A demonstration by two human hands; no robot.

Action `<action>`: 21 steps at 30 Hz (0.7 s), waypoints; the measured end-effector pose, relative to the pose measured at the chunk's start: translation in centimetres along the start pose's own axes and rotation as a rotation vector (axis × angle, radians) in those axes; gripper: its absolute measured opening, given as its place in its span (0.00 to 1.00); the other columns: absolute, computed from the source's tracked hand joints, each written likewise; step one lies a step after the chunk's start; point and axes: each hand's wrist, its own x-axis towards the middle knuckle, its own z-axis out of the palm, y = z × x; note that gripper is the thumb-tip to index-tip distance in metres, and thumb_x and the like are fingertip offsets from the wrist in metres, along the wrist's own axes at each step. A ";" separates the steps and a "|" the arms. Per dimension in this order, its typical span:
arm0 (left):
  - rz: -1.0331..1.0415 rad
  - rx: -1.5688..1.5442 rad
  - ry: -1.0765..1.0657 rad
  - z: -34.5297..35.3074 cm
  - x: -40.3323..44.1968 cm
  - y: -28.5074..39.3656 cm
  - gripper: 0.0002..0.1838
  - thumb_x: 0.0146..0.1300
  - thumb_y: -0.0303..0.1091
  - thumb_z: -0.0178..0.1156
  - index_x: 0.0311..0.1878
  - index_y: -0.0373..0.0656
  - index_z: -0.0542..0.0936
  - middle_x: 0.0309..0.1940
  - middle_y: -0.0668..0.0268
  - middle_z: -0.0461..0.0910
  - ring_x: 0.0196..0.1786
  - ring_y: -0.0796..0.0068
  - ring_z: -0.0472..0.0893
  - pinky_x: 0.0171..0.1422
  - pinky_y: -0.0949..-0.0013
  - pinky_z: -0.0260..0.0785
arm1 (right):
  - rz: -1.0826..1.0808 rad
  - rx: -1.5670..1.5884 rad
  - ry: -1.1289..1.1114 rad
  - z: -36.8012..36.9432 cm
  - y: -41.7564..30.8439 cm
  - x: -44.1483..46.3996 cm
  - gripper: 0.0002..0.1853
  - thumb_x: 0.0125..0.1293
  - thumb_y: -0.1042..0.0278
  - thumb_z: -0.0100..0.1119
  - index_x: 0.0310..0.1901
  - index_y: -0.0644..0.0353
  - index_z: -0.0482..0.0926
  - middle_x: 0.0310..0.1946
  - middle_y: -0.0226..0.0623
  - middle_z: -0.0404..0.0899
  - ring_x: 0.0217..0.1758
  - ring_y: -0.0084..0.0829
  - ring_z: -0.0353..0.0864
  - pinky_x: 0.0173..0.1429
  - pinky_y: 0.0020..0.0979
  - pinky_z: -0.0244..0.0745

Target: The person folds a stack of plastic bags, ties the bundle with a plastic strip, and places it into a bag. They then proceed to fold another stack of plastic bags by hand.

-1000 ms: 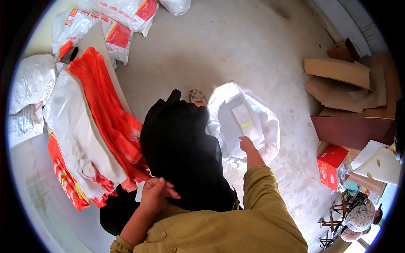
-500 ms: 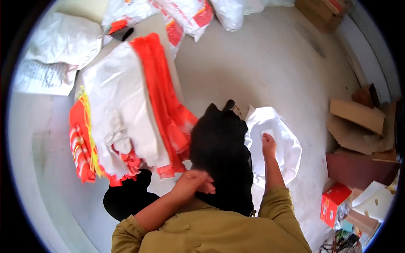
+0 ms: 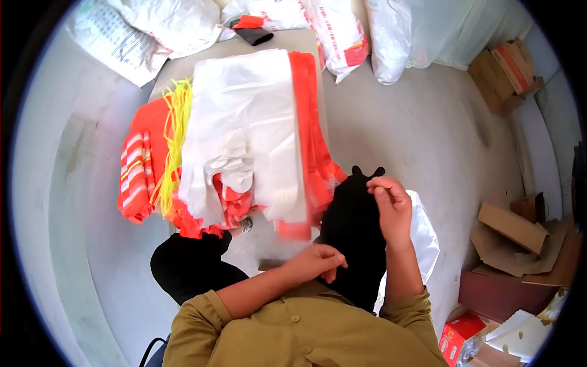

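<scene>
My left hand (image 3: 317, 263) is closed, its fingers curled down over my lap; whatever they may hold is hidden. My right hand (image 3: 392, 205) is raised above my dark-clad right knee, thumb and fingers drawn together, and nothing shows between them. Ahead lies a flat stack of white plastic bags (image 3: 269, 122), with red plastic bags (image 3: 309, 116) showing along its right side. Yellow strings (image 3: 176, 140) hang down at its left, beside folded red-and-white striped bags (image 3: 137, 171). A white plastic sack (image 3: 423, 235) on the floor is partly hidden behind my right forearm.
The stack lies on a pale tabletop (image 3: 299, 41), with a dark grey and red item (image 3: 254, 33) at its far edge. Full white sacks (image 3: 333, 40) stand beyond. Cardboard boxes (image 3: 520, 238) and a red box (image 3: 461, 336) sit on the right.
My right hand has come up and back from over the open white sack to above my knee. My left hand has moved slightly right. The view has turned left.
</scene>
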 end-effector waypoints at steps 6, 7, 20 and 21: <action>0.338 0.105 0.247 -2.5 -4.0 2.8 0.08 0.71 0.34 0.63 0.46 0.41 0.84 0.33 0.72 0.81 0.33 0.86 0.77 0.38 0.76 0.72 | -0.197 -0.263 -0.233 7.1 -0.6 -1.4 0.05 0.67 0.80 0.59 0.42 0.65 0.83 0.36 0.36 0.83 0.41 0.29 0.83 0.48 0.27 0.76; 0.421 0.098 0.345 -3.4 -4.7 3.2 0.07 0.69 0.31 0.65 0.48 0.41 0.84 0.35 0.72 0.82 0.35 0.87 0.77 0.38 0.78 0.71 | -0.192 -0.271 -0.237 7.7 0.2 -1.6 0.05 0.67 0.79 0.60 0.42 0.65 0.83 0.36 0.37 0.83 0.41 0.30 0.83 0.48 0.27 0.76; 0.809 1.046 0.990 -8.4 -4.5 4.8 0.31 0.52 0.26 0.70 0.63 0.42 0.77 0.58 0.55 0.75 0.59 0.51 0.74 0.64 0.57 0.68 | -0.278 -0.424 -0.228 9.1 1.3 -0.9 0.06 0.66 0.76 0.61 0.43 0.64 0.83 0.37 0.40 0.83 0.41 0.37 0.83 0.48 0.31 0.76; 0.803 1.040 0.992 -8.4 -4.3 4.8 0.30 0.52 0.26 0.70 0.62 0.42 0.78 0.57 0.55 0.76 0.58 0.51 0.74 0.64 0.57 0.68 | -0.276 -0.425 -0.230 9.1 1.4 -0.9 0.05 0.66 0.76 0.62 0.43 0.64 0.83 0.37 0.40 0.83 0.41 0.37 0.83 0.48 0.31 0.76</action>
